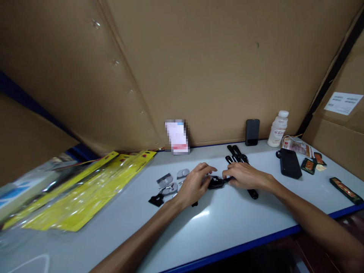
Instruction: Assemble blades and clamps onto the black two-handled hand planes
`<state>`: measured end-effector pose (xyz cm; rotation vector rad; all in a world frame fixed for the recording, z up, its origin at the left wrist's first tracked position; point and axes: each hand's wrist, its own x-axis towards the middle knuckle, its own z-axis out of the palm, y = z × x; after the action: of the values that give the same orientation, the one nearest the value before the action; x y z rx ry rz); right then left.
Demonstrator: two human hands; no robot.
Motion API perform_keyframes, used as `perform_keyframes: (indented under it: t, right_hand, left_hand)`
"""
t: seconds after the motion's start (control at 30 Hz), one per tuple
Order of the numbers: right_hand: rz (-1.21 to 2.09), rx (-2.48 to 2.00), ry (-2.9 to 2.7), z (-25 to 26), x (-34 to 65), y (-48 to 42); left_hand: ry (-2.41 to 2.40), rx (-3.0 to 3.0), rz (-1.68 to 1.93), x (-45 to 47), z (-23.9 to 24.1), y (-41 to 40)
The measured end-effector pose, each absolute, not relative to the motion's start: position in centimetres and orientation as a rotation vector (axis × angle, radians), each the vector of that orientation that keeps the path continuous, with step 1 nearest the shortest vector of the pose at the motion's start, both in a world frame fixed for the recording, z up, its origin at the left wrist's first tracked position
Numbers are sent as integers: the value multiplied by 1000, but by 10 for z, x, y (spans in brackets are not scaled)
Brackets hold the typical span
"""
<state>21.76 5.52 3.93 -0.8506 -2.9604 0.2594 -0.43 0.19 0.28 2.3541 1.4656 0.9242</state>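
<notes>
My left hand [195, 182] and my right hand [243, 175] meet over the middle of the pale table [227, 223], both closed on a small black tool [216, 182] held between them. Under and behind my right hand lie several black handles [236, 153], one end sticking out near my wrist. Just left of my left hand sit several small grey metal pieces [170, 181] and a black flat piece [156, 200].
Yellow plastic packaging sleeves [85, 193] cover the table's left side. At the back stand a dark phone [252, 132] and a white bottle [278, 129]. A black case [289, 163] and small snack packets [312, 163] lie at right. Cardboard walls [199, 68] enclose the table.
</notes>
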Motion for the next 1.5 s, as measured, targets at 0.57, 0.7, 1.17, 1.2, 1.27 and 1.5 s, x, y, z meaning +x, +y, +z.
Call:
perform_keyframes:
  t: [0.57,0.7,1.17,1.2,1.27,1.5]
  right_hand:
    - [211,-857,-2958,38,216,53]
    - [226,-867,-2967,40,216,52]
    - [236,-875,-2965,40,218,53]
    - [236,-873,-2967,40,219,53]
    - [237,-861,-2972,40,219,53]
    - [225,-857,-2978,40,218,53]
  left_hand:
    - [1866,2441,589,14,4,-5]
    - [1670,2362,704,-1,9,0]
    - [1466,2667,291,-21,23,-1]
    - [1460,2730,233,-22,24,-1]
    - [1453,2825,138,-23,25,-2]
    - [1475,2912,59,-20,21,-2]
